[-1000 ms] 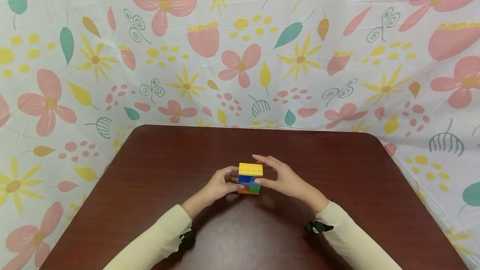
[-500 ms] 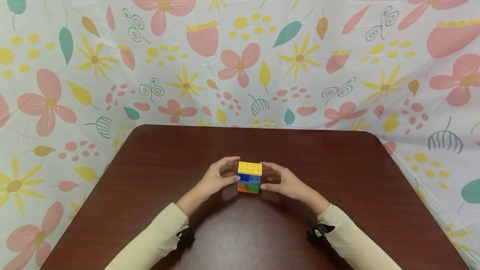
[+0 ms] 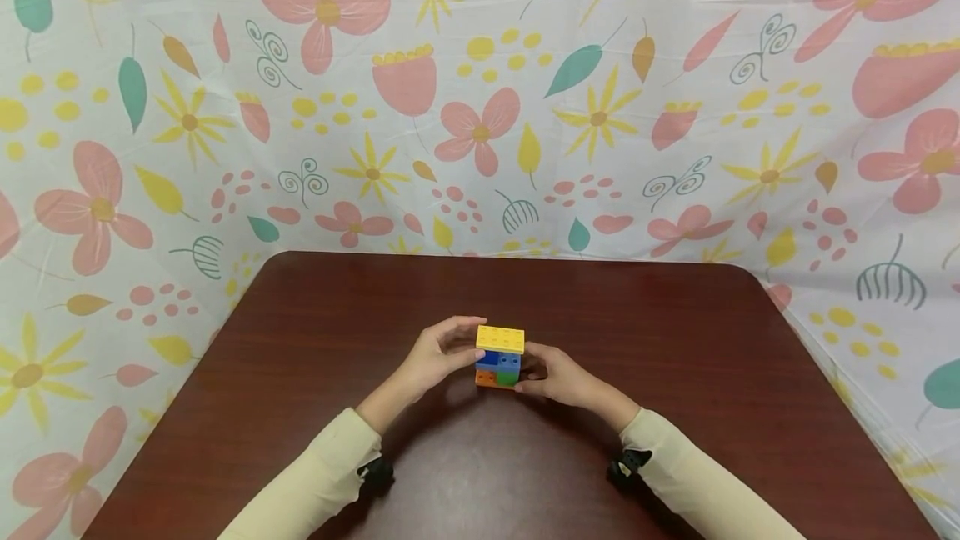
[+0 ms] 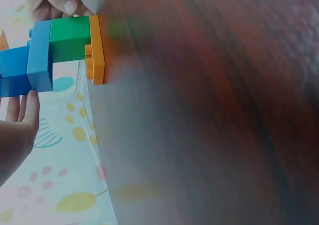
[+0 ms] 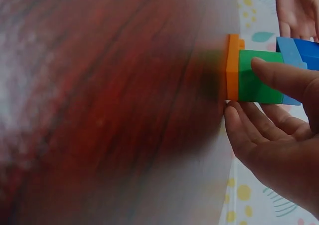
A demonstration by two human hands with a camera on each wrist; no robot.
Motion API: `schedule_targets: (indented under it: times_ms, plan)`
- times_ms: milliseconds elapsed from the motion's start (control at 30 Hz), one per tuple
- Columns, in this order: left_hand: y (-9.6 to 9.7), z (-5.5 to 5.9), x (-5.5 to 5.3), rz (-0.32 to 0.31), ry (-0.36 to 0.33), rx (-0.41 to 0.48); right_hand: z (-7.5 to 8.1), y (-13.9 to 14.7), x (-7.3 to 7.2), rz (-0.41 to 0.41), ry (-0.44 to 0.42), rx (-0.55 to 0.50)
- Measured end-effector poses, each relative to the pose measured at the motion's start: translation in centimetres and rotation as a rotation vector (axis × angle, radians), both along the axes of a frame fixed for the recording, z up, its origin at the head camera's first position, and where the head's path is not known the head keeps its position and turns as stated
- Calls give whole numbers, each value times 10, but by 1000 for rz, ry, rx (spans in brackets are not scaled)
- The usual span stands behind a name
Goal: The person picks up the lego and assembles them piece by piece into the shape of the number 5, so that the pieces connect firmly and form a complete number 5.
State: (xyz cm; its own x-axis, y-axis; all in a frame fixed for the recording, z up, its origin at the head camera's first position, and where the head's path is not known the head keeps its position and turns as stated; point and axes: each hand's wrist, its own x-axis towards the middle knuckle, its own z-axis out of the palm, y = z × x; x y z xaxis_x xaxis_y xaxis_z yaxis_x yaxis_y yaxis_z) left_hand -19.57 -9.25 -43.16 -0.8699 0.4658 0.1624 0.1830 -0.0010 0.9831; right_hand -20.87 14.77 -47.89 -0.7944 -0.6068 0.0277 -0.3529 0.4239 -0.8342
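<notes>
A small stack of toy building bricks stands on the table in the head view. Its top is a yellow brick (image 3: 500, 338), with a dark blue brick (image 3: 488, 358) and a lighter blue brick (image 4: 40, 55) below. Lower down are a green brick (image 5: 259, 80) and an orange base piece (image 4: 97, 50). My left hand (image 3: 431, 357) holds the stack's upper left side, thumb at the front by the dark blue brick and fingers behind. My right hand (image 3: 564, 376) grips low on the right side; its thumb lies against the green brick in the right wrist view.
The dark brown wooden table (image 3: 360, 294) has rounded far corners. A flower-patterned cloth (image 3: 480, 215) hangs behind it and around its sides. Black straps with devices show at both cuffs, such as the right wrist device (image 3: 628, 467).
My left hand shifted up from the stack's lower left to its upper part. My right hand came off the upper right side, moved lower and closed in. The stack stayed nearly in place.
</notes>
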Motion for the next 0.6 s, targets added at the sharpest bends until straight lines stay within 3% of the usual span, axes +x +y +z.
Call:
schedule_targets:
  times_ms: [167,433,600]
  plan:
    - [1,-2,-1,8,-7,11,1,-1,-1,-9,9,15]
    - [4,2,-7,149,5,-9,7,2,0,-46,33,-3]
    - [6,-3,-20,199,-14,29,12,4,-1,-105,-8,-65]
